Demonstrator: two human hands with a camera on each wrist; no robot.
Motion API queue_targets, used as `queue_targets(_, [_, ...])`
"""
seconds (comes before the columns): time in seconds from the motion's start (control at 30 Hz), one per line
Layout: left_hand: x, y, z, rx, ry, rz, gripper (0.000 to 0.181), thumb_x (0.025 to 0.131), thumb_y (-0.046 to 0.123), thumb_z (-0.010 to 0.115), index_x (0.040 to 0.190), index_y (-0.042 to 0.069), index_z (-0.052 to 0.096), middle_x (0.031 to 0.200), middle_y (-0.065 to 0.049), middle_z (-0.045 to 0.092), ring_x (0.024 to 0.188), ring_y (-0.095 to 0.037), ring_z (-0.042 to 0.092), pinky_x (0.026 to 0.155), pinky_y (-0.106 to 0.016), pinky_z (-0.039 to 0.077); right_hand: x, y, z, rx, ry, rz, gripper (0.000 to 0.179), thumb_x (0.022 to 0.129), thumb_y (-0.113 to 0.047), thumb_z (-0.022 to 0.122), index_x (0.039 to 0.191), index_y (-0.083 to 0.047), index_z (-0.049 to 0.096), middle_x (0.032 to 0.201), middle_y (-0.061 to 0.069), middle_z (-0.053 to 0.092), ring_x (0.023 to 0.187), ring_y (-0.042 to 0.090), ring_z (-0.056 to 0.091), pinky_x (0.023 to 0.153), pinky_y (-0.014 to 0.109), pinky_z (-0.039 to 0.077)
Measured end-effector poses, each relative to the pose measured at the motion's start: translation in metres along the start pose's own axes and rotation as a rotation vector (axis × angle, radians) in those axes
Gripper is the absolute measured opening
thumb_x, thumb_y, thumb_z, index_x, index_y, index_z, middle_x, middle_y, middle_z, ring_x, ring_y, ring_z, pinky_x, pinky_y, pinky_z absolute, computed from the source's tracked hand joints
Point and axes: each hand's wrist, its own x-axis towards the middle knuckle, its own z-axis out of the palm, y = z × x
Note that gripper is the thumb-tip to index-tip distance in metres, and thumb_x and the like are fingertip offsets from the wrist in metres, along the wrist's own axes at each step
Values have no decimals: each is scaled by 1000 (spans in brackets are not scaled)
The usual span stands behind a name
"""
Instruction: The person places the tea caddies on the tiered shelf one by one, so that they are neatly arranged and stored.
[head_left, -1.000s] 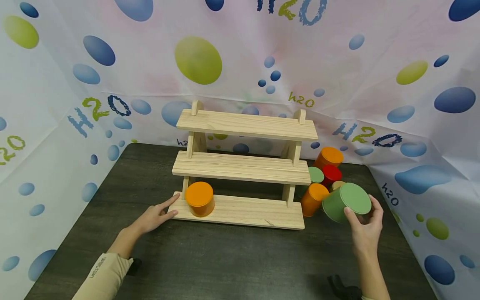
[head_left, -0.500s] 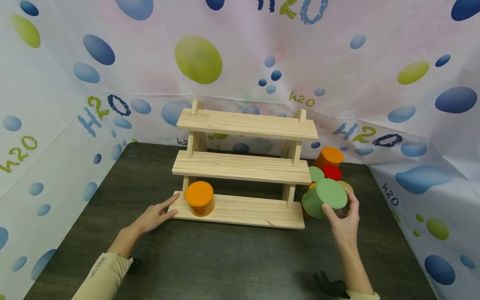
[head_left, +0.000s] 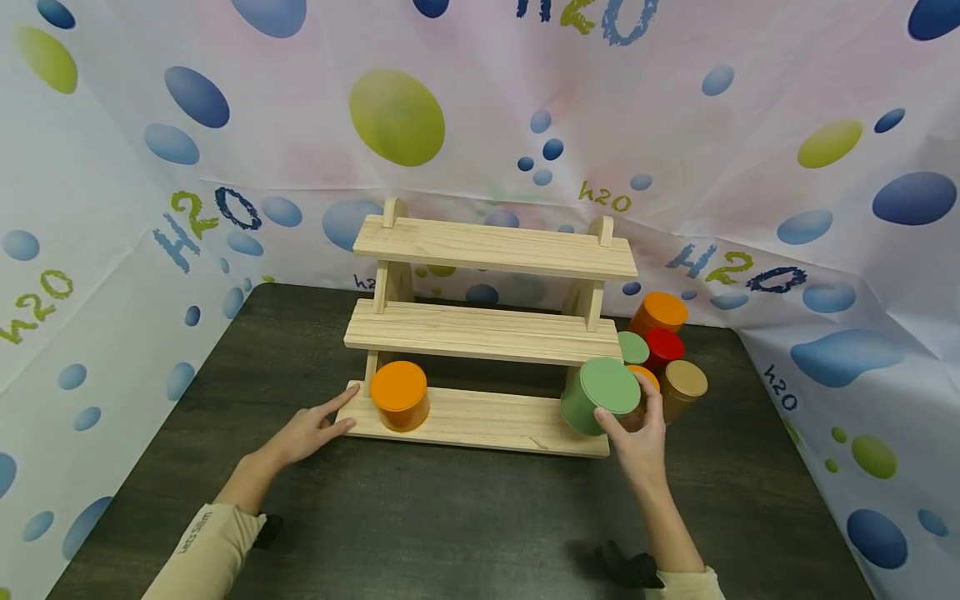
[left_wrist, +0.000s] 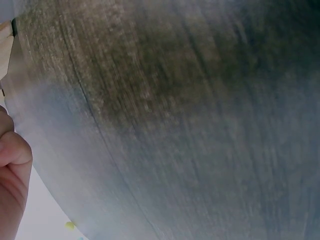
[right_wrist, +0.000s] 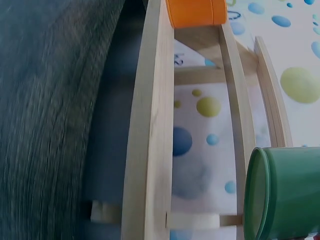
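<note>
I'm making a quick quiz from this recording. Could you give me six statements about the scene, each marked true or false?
1. The right hand holds a green tin. True.
2. The wooden rack has three shelves. True.
3. The left hand touches the left end of the bottom shelf. True.
4. A blue tin stands toward the bottom shelf's left end. False: the orange tin stands there.
5. The held tin is above the top shelf. False: it is at the bottom shelf's right end; whether it touches the board is unclear.
6. Every tin to the rack's right is green. False: a red tin and a tan tin are there too.
</note>
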Motion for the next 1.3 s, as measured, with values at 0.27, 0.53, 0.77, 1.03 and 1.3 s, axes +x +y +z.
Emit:
queue_targets(0.27, [0,0,1,2,0,2,65,93,40,49,147,15,22,48,5,32,42,-8,24,47,-25,29,-1,1,23,-37,-88,48,66,77,11,63,135,2,30,119,-1,41,104,12,44,90,25,36])
queue_targets(0.53, [0,0,0,5,5,6,64,93,40,49,146,15,23,48,5,32,42,-8,24,47,-25,30,-1,6,47,-34,-156,25,66,76,6,66,133,1,33,120,8,41,103,14,37,89,39,31])
queue_targets(0.77, [0,1,0,6,8,8,65,93,40,49,147,16,22,48,5,32,41,-8,25,47,-25,30,-6,-11,67,-24,-214,24,65,75,10,63,132,7,31,124,22,37,102,14,36,92,46,28])
queue_targets(1.03, [0,-2,1,10,2,-2,66,93,42,49,147,16,22,49,5,33,42,-8,25,47,-25,29,-12,-15,90,-35,-286,58,66,74,10,64,131,10,31,119,24,35,100,21,34,92,45,28])
queue_targets(1.3, [1,-2,1,11,8,13,65,93,40,50,147,16,22,49,5,32,41,-8,25,47,-25,29,-12,7,108,-36,-338,48,69,73,9,67,132,8,32,119,22,36,102,23,37,90,46,30])
